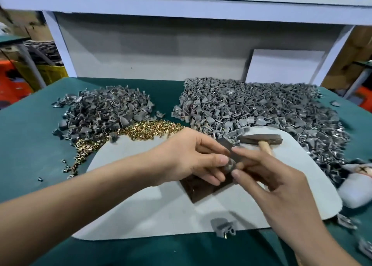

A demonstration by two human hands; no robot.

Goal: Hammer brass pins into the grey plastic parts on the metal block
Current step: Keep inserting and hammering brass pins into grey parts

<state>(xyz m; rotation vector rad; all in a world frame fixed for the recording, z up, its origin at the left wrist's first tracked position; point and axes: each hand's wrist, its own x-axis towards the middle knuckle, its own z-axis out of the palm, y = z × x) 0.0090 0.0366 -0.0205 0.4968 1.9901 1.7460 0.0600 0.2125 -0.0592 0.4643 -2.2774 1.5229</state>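
left hand (191, 157): thumb and fingers pinch a grey part (230, 165) over the metal block.
right hand (269, 177): thumb and forefinger pinch the same part from the other side; other fingers curled.
grey part: held between both hands, above the block's top. Cannot tell if it touches the block or carries a pin.
metal block (202, 189): dark, mid-mat, mostly covered by the hands; near corner shows.
hammer (259, 139): lies on the mat just behind the right hand, head against the right pile's edge, wooden handle running under the fingers.
brass pins (149, 129): heap at the mat's far-left edge, spilling down its left side.
left pile (100, 114): grey parts, far left, touching the pins.
right pile (251, 108): bigger, wraps the mat's far-right edge.
mat (141, 207): grey, bare in front of and left of the block.
loose part (223, 226): on the mat's near edge.
table (30, 145): green, bare strip on the left and between the piles.
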